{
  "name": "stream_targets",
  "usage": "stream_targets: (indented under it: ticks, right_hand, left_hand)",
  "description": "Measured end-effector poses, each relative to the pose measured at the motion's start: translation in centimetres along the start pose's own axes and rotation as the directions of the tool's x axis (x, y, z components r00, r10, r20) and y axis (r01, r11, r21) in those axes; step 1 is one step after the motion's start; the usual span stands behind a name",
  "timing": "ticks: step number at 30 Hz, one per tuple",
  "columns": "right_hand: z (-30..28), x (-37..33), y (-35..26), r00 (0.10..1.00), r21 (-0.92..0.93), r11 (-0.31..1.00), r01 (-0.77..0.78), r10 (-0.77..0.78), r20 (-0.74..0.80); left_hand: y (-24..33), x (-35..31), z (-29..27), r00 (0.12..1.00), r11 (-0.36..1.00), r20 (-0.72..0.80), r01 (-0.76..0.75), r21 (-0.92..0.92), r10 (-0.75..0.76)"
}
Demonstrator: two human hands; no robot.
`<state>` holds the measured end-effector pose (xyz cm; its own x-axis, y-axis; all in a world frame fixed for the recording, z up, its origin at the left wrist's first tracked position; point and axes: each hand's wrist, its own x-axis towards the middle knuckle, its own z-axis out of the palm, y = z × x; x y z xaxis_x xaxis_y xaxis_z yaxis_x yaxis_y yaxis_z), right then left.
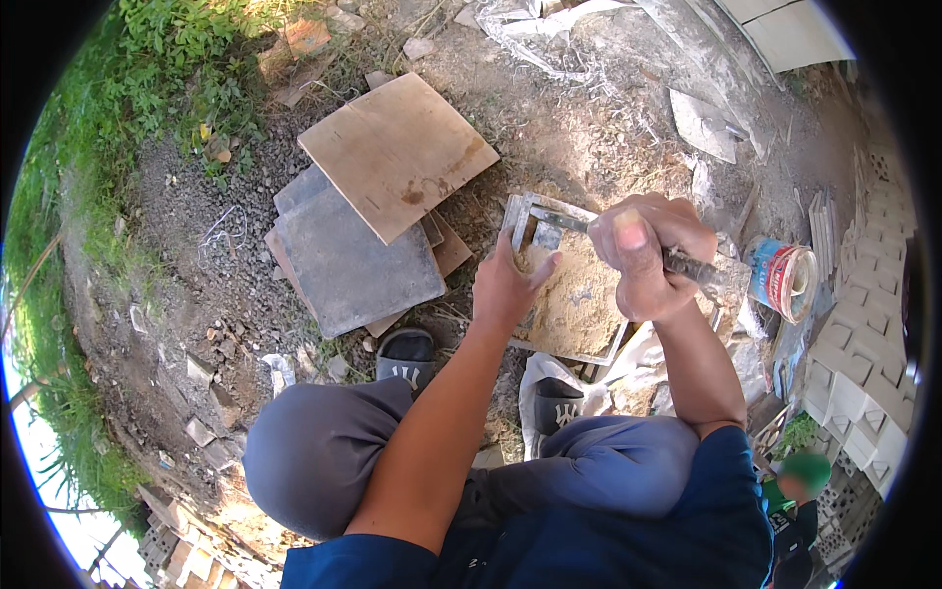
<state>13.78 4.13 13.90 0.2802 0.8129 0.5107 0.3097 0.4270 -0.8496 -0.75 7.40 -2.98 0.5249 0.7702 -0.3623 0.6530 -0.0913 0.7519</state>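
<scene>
The right hand (655,253) is clenched around the handle of a tool (563,221), whose narrow blade is above the upper part of a frame (513,213) with sand (574,309) inside. The left hand (502,290) rests at the left side of this frame, its thumb and fingers apart; a tub (785,279) lies tilted to the right.

We cannot see the middle of the tool (691,268), because the right hand (655,253) covers it. Left of this grip, the left hand (505,287) hides part of the frame (515,214). Lower right of the grip, a person's head (804,475) is blurred (details are lost to us).
</scene>
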Motion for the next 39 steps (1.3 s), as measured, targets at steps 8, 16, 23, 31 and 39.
stream_targets:
  ticks: [8, 16, 23, 31, 39]
  right_hand:
    - [-1.3, -0.2, 0.3, 0.999, -0.031, 0.999, -0.040, 0.041, 0.028]
    - [-1.6, -1.1, 2.5, 0.983, 0.028, 0.984, -0.178, 0.179, -0.037]
    - [-1.1, -0.8, 3.0, 0.973, 0.024, 0.973, -0.228, 0.228, -0.025]
    - [-0.9, -1.2, 3.3, 0.909, 0.119, 0.913, -0.391, 0.403, -0.105]
    - [-4.3, 0.7, -4.2, 0.908, 0.256, 0.948, -0.189, 0.268, -0.322]
  left_hand:
    - [0.5, -0.7, 0.6, 1.000, 0.999, 0.027, 0.005, 0.036, -0.006]
    - [-0.2, -1.7, 1.3, 0.999, 1.000, 0.051, 0.008, -0.028, -0.006]
    - [-0.1, -1.0, 0.7, 0.999, 0.999, 0.034, 0.011, -0.033, -0.010]
    - [0.7, -0.1, 0.8, 0.999, 1.000, 0.045, 0.017, -0.016, -0.016]
    - [0.0, -0.9, 0.5, 1.000, 1.000, 0.019, -0.009, -0.006, 0.009]
